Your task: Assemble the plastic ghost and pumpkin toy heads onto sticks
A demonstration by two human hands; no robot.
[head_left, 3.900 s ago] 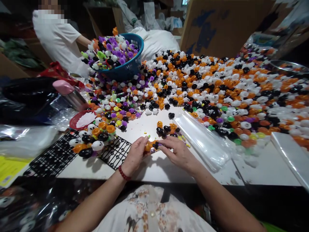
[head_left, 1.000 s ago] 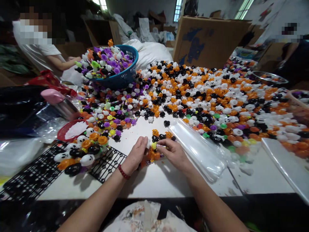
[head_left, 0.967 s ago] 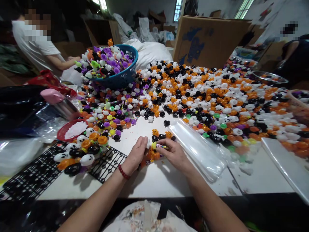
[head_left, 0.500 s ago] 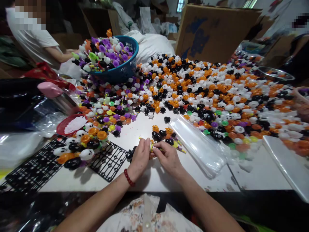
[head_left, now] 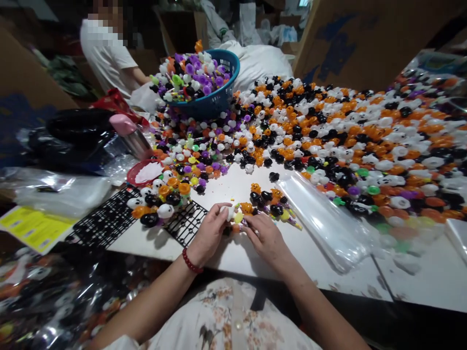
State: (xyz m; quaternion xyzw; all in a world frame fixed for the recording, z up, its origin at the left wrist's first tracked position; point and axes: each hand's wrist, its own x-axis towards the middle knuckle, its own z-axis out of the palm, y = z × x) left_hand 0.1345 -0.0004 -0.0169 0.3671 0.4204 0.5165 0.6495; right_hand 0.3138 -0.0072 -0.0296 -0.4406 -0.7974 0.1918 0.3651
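My left hand (head_left: pixel 210 233), with a red bead bracelet at the wrist, is closed on a small white toy (head_left: pixel 229 212) at the middle of the table. Close by on the right, my right hand (head_left: pixel 265 239) has thumb and fingers bent together at a small toy piece I cannot make out. A yellow piece (head_left: pixel 238 217) shows between the hands. Just beyond them lies a small group of orange and black toys (head_left: pixel 256 197). To the left, a cluster of white, orange and black toys (head_left: pixel 166 210) rests on a black grid (head_left: pixel 187 221).
A blue basket (head_left: pixel 233 80) of purple, white and green toys stands behind, beside a wide heap of toys (head_left: pixel 328 126). Clear plastic bags (head_left: pixel 324 218) lie at right. A pink-capped flask (head_left: pixel 131 136) and red dish (head_left: pixel 133 174) are left. A person (head_left: pixel 107 58) is beyond.
The view has turned left, so things appear farther right. A white toy now shows in my left hand, and my hands are slightly farther apart.
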